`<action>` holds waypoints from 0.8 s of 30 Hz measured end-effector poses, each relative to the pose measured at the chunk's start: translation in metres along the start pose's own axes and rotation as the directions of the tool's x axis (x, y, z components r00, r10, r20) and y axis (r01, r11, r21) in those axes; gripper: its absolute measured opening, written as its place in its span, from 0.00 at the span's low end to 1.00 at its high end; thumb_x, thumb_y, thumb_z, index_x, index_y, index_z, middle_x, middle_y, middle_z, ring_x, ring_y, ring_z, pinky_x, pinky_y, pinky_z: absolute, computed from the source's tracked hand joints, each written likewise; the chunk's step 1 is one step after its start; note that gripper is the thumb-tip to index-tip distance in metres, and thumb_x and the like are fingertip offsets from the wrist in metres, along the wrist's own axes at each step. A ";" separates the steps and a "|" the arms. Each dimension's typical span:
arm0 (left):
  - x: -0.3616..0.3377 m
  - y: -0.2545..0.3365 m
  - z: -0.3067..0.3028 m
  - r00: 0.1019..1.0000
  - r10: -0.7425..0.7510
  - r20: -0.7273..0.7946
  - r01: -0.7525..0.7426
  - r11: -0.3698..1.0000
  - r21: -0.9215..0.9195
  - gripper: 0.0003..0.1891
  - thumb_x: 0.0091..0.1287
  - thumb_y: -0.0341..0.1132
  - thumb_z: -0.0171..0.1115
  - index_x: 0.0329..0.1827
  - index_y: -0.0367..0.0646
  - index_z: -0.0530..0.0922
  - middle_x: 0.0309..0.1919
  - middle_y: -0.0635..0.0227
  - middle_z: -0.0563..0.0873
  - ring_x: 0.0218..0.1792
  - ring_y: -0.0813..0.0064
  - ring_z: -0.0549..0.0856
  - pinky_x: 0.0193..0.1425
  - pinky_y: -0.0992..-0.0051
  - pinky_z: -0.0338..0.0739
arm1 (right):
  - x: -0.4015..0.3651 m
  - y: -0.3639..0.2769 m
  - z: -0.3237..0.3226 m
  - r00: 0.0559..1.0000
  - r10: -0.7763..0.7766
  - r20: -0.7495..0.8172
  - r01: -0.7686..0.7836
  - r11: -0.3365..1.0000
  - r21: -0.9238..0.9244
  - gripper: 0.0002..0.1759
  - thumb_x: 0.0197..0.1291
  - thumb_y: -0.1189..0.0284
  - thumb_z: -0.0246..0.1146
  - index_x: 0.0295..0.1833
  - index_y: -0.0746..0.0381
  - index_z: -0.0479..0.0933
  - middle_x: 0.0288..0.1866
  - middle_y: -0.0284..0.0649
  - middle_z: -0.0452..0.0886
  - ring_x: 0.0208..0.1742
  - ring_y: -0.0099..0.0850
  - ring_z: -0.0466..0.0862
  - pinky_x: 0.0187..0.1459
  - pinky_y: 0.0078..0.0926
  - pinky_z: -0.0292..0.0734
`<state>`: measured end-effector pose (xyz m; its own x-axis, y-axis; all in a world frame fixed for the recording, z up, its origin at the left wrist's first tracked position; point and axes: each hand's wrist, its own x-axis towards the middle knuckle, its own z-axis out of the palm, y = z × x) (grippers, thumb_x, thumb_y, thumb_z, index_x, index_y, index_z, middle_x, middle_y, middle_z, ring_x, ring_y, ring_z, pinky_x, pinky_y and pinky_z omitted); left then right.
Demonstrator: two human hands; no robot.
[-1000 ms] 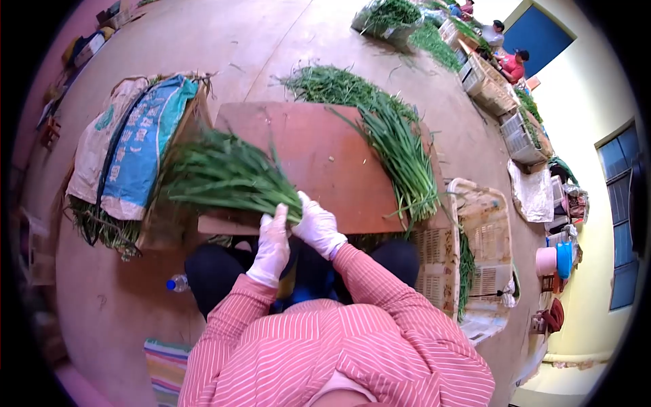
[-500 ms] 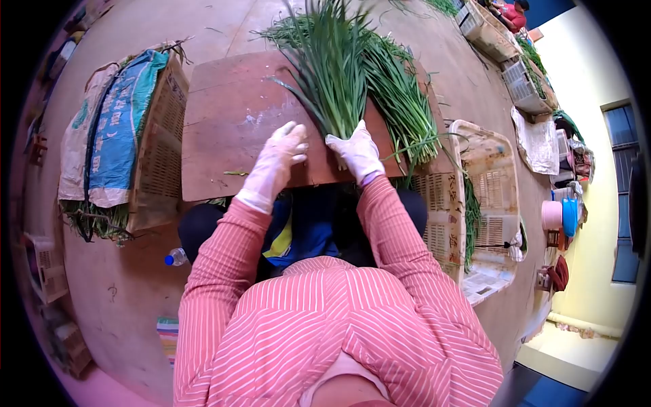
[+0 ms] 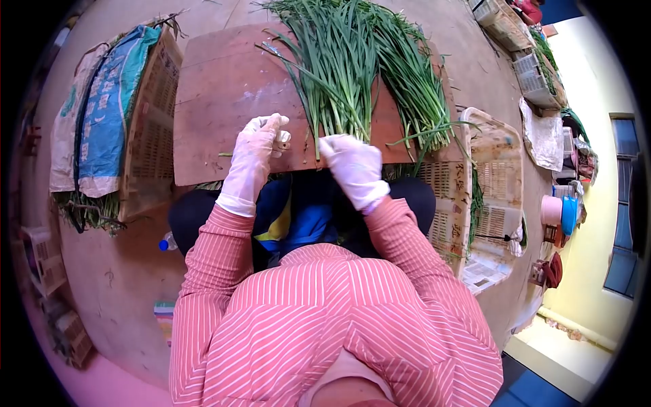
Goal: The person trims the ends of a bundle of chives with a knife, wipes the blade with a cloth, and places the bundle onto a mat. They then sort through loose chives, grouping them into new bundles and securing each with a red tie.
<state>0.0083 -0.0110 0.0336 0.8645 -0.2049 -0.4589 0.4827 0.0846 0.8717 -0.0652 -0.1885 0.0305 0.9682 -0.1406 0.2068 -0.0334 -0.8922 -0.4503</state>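
Both hands wear pale, thin gloves. My left hand [image 3: 252,154] is closed, its fingers curled over the near part of a reddish-brown board [image 3: 217,88]. Whatever it may hold is too small to make out. My right hand [image 3: 354,166] is closed at the board's near edge, just below the pale stem ends of a loose bunch of garlic chives [image 3: 336,74]. Its fingertips are turned away, so their contents are hidden. The bunch lies spread on the board, leaves pointing away from me. A second pile of garlic chives [image 3: 417,88] lies to its right.
A plastic crate [image 3: 498,163] with some greens stands right of the board. On the left, another crate [image 3: 154,122] is covered by blue and white sacks [image 3: 115,115]. A bottle with a blue cap [image 3: 167,243] is on the floor. A person [image 3: 527,10] is at the far right.
The garlic chives that my right hand gripped now lie flat and spread on the board. My right hand has come off them towards me. My left hand's fingers have curled closed.
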 end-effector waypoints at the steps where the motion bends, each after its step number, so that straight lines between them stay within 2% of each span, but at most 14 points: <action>1: 0.000 0.002 0.002 1.000 -0.003 -0.009 0.003 1.000 0.010 0.14 0.74 0.46 0.60 0.47 0.44 0.82 0.29 0.74 0.85 0.28 0.83 0.80 0.34 0.81 0.72 | 0.004 -0.007 0.009 0.987 0.080 0.140 -0.062 0.990 -0.131 0.21 0.61 0.50 0.64 0.29 0.56 0.83 0.26 0.43 0.83 0.30 0.46 0.84 0.32 0.40 0.77; 2: 0.000 0.002 0.001 1.000 -0.006 -0.018 0.006 1.000 0.019 0.14 0.73 0.46 0.61 0.46 0.44 0.81 0.27 0.74 0.84 0.27 0.83 0.79 0.33 0.81 0.72 | 0.008 -0.010 0.018 0.948 0.174 0.266 -0.101 0.959 -0.266 0.24 0.60 0.45 0.64 0.29 0.56 0.83 0.26 0.45 0.83 0.30 0.46 0.84 0.32 0.42 0.77; 3: 0.000 0.000 0.000 1.000 -0.006 -0.022 0.007 1.000 0.018 0.14 0.73 0.46 0.61 0.46 0.44 0.81 0.27 0.74 0.84 0.27 0.83 0.79 0.33 0.81 0.72 | 0.008 -0.006 0.030 0.951 0.165 0.262 -0.093 0.959 -0.267 0.25 0.57 0.44 0.65 0.27 0.57 0.81 0.24 0.45 0.82 0.29 0.48 0.84 0.31 0.44 0.76; 8: 0.002 -0.014 0.001 0.995 -0.091 0.026 0.091 0.996 0.023 0.17 0.71 0.46 0.64 0.50 0.41 0.81 0.34 0.72 0.84 0.30 0.83 0.80 0.34 0.81 0.72 | 0.000 -0.017 0.038 0.978 0.095 0.187 -0.101 0.995 0.025 0.19 0.61 0.52 0.64 0.29 0.57 0.80 0.25 0.43 0.82 0.28 0.46 0.84 0.32 0.45 0.77; 10: -0.006 -0.012 0.007 0.989 -0.149 -0.010 0.150 0.985 0.088 0.17 0.72 0.42 0.62 0.54 0.37 0.79 0.35 0.69 0.83 0.30 0.82 0.79 0.34 0.79 0.74 | -0.009 -0.041 0.027 0.996 -0.070 0.055 0.068 0.997 0.036 0.17 0.62 0.55 0.64 0.29 0.56 0.80 0.22 0.41 0.81 0.26 0.43 0.83 0.28 0.42 0.76; 12: 0.002 -0.024 0.005 0.964 -0.174 0.200 0.236 0.906 -0.350 0.16 0.73 0.39 0.61 0.56 0.35 0.78 0.32 0.70 0.81 0.29 0.81 0.77 0.35 0.77 0.75 | -0.019 -0.045 0.028 0.986 -0.110 0.122 0.109 0.994 0.013 0.17 0.62 0.55 0.64 0.28 0.56 0.79 0.24 0.41 0.81 0.26 0.43 0.83 0.28 0.42 0.76; 14: 0.012 -0.022 0.003 0.963 -0.234 0.133 0.269 0.847 -0.459 0.16 0.74 0.38 0.60 0.57 0.34 0.78 0.25 0.77 0.76 0.24 0.83 0.72 0.32 0.77 0.73 | -0.016 -0.043 0.013 0.981 -0.127 0.149 0.123 0.992 0.033 0.17 0.62 0.54 0.65 0.29 0.56 0.80 0.24 0.39 0.80 0.25 0.39 0.83 0.29 0.39 0.76; 16: 0.021 -0.016 -0.013 0.987 -0.158 -0.006 0.113 0.730 -0.674 0.18 0.74 0.39 0.60 0.58 0.35 0.78 0.18 0.83 0.65 0.19 0.87 0.65 0.26 0.81 0.67 | -0.006 -0.028 -0.012 0.999 -0.018 -0.043 0.027 0.979 0.201 0.20 0.64 0.51 0.63 0.28 0.55 0.78 0.24 0.38 0.80 0.25 0.38 0.83 0.27 0.38 0.76; 17: 0.019 -0.003 -0.013 0.972 -0.232 -0.040 0.143 0.714 -0.685 0.20 0.74 0.39 0.60 0.62 0.36 0.76 0.16 0.84 0.56 0.15 0.89 0.58 0.20 0.84 0.59 | 0.002 -0.014 -0.018 0.985 0.033 -0.171 -0.010 0.991 0.132 0.21 0.64 0.49 0.63 0.30 0.55 0.80 0.25 0.40 0.81 0.26 0.37 0.83 0.28 0.37 0.76; 18: 0.015 0.000 -0.013 0.972 -0.230 -0.039 0.142 0.713 -0.687 0.20 0.74 0.39 0.60 0.62 0.36 0.76 0.16 0.84 0.56 0.15 0.89 0.58 0.20 0.84 0.59 | 0.012 0.002 -0.024 0.951 0.072 -0.301 -0.055 0.996 0.067 0.22 0.63 0.47 0.63 0.31 0.55 0.81 0.26 0.41 0.81 0.28 0.37 0.84 0.30 0.36 0.77; 20: 0.010 0.002 -0.009 0.981 -0.167 0.098 0.190 0.743 -0.641 0.18 0.76 0.37 0.56 0.64 0.37 0.76 0.18 0.85 0.55 0.17 0.89 0.56 0.20 0.84 0.54 | 0.019 0.037 -0.031 0.948 -0.026 -0.316 -0.074 0.951 -0.301 0.24 0.63 0.45 0.63 0.36 0.57 0.84 0.29 0.44 0.82 0.33 0.37 0.85 0.33 0.34 0.78; 21: 0.014 -0.007 -0.009 0.967 -0.139 0.215 0.252 0.668 -0.700 0.20 0.77 0.38 0.55 0.67 0.37 0.73 0.19 0.85 0.54 0.16 0.89 0.54 0.18 0.84 0.50 | 0.023 0.042 -0.033 0.973 0.045 -0.225 -0.105 0.959 -0.262 0.27 0.62 0.44 0.63 0.38 0.60 0.84 0.29 0.46 0.82 0.33 0.40 0.84 0.36 0.36 0.78; 22: 0.016 -0.014 -0.007 0.965 -0.140 0.223 0.258 0.669 -0.697 0.20 0.77 0.38 0.55 0.67 0.37 0.73 0.19 0.85 0.54 0.16 0.89 0.54 0.18 0.84 0.50 | 0.028 0.047 -0.043 0.956 0.263 0.127 -0.253 0.963 -0.090 0.26 0.62 0.47 0.64 0.35 0.62 0.84 0.30 0.45 0.84 0.34 0.43 0.84 0.38 0.36 0.76; 24: 0.014 -0.017 -0.002 0.933 -0.103 0.346 0.318 0.686 -0.654 0.21 0.77 0.38 0.55 0.68 0.37 0.72 0.19 0.86 0.54 0.16 0.89 0.55 0.20 0.84 0.51 | 0.029 0.043 -0.044 0.868 0.401 0.291 -0.436 0.897 0.066 0.25 0.63 0.49 0.65 0.31 0.62 0.81 0.24 0.44 0.82 0.32 0.40 0.84 0.36 0.35 0.74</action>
<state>0.0124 -0.0133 0.0115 0.7083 -0.5368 -0.4584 0.6977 0.6309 0.3393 -0.0492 -0.2496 0.0556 0.8997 -0.3549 -0.2541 -0.4362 -0.7110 -0.5515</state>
